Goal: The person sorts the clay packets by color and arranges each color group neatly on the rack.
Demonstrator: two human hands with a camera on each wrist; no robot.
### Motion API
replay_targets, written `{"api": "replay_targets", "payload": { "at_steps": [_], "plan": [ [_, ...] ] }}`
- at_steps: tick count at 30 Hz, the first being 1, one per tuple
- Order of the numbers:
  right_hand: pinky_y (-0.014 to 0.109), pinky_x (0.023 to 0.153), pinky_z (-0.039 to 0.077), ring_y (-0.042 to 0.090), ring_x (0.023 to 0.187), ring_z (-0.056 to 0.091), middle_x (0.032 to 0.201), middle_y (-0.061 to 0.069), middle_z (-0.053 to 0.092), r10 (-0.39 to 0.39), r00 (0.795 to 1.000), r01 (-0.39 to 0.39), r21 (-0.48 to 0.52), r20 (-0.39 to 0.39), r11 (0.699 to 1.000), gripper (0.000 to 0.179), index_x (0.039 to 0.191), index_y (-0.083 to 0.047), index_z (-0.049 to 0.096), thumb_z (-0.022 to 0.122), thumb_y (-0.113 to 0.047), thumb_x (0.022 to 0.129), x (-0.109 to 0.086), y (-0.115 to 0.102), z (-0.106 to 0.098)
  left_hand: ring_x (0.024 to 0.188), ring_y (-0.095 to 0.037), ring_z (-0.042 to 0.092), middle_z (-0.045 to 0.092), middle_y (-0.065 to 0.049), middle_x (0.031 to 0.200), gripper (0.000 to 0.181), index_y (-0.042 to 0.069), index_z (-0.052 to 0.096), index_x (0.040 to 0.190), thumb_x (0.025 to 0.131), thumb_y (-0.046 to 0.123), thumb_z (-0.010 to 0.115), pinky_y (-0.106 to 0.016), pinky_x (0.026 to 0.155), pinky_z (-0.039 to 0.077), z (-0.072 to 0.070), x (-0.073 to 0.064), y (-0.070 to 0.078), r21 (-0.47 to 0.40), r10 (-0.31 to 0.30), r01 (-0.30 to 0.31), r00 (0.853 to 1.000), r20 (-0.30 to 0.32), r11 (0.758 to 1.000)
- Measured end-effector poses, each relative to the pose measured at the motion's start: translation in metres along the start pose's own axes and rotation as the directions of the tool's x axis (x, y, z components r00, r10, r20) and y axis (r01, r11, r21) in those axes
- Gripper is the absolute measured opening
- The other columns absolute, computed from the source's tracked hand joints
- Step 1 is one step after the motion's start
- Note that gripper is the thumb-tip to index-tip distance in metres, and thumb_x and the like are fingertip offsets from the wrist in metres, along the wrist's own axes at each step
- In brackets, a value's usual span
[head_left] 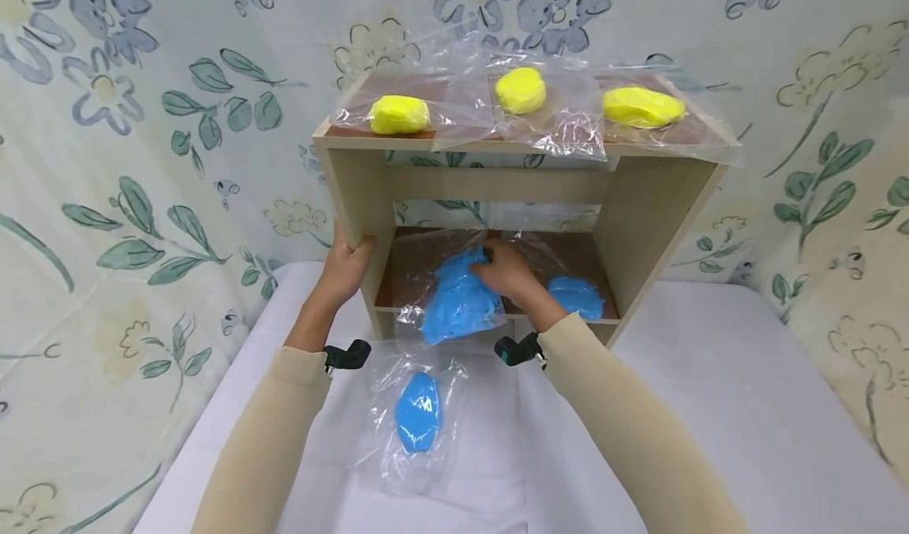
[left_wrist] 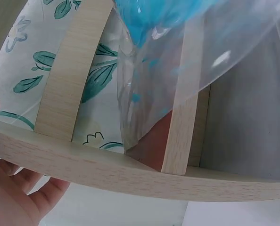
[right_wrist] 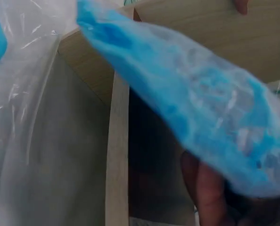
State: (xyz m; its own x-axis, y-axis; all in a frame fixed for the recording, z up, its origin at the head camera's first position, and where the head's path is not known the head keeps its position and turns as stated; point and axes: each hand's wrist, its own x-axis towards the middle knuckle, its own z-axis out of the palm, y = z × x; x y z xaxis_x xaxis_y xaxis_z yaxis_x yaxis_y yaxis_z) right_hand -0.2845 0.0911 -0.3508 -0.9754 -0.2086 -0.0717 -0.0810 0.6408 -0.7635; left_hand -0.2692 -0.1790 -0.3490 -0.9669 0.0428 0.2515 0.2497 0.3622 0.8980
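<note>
My left hand (head_left: 346, 266) grips the left side panel (left_wrist: 130, 167) of a small wooden shelf unit, thumb on the inner side and fingers along the outer side. My right hand (head_left: 506, 270) holds a blue clay-like lump in a clear plastic bag (head_left: 458, 301), tilted over the front of the lower shelf (head_left: 405, 262). In the right wrist view the bagged lump (right_wrist: 192, 94) spans the upper part, with fingers (right_wrist: 210, 193) beneath it. Another blue lump (head_left: 577, 296) lies at the right of the lower shelf, partly behind my right forearm.
Three yellow lumps in clear plastic, left (head_left: 399, 114), middle (head_left: 521, 91) and right (head_left: 642, 108), sit on the unit's top. On the white cloth (head_left: 710, 408) in front lies a flattened blue piece in a clear bag (head_left: 418, 412). Floral fabric (head_left: 142, 163) hangs behind.
</note>
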Motion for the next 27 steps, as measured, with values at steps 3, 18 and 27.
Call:
{"api": "replay_targets", "payload": {
  "at_steps": [3, 18, 27],
  "plan": [
    [0.052, 0.114, 0.039, 0.039, 0.143, 0.037, 0.157, 0.021, 0.035, 0.050, 0.998, -0.047, 0.071, -0.037, 0.996, 0.065, 0.154, 0.000, 0.026, 0.054, -0.021, 0.099, 0.007, 0.002, 0.005, 0.146, -0.040, 0.031, 0.031, -0.022, 0.154, 0.067, 0.018, 0.004, 0.156, 0.102, 0.024, 0.043, -0.062, 0.117, 0.028, 0.000, -0.002, -0.002, 0.007, -0.024, 0.024, 1.000, -0.009, 1.000],
    [0.048, 0.101, 0.044, 0.035, 0.124, 0.044, 0.151, 0.025, 0.039, 0.022, 0.994, -0.006, 0.148, -0.103, 0.989, 0.064, 0.151, 0.002, 0.029, 0.050, -0.004, 0.092, 0.013, 0.008, 0.014, 0.148, -0.038, 0.027, 0.026, -0.017, 0.156, 0.068, 0.022, 0.000, 0.156, 0.103, 0.024, 0.042, -0.066, 0.117, 0.025, 0.006, 0.003, -0.002, 0.013, 0.004, -0.004, 1.000, 0.017, 1.000],
    [0.056, 0.113, 0.039, 0.040, 0.140, 0.041, 0.156, 0.022, 0.037, -0.057, 0.998, 0.059, -0.165, 0.018, 0.984, 0.071, 0.154, -0.003, 0.031, 0.061, -0.026, 0.093, 0.013, 0.002, 0.021, 0.148, -0.041, 0.026, 0.025, -0.022, 0.157, 0.066, 0.017, 0.002, 0.156, 0.104, 0.023, 0.041, -0.064, 0.118, 0.025, -0.001, -0.003, 0.009, 0.007, -0.064, 0.064, 0.998, 0.009, 0.998]
  ]
}}
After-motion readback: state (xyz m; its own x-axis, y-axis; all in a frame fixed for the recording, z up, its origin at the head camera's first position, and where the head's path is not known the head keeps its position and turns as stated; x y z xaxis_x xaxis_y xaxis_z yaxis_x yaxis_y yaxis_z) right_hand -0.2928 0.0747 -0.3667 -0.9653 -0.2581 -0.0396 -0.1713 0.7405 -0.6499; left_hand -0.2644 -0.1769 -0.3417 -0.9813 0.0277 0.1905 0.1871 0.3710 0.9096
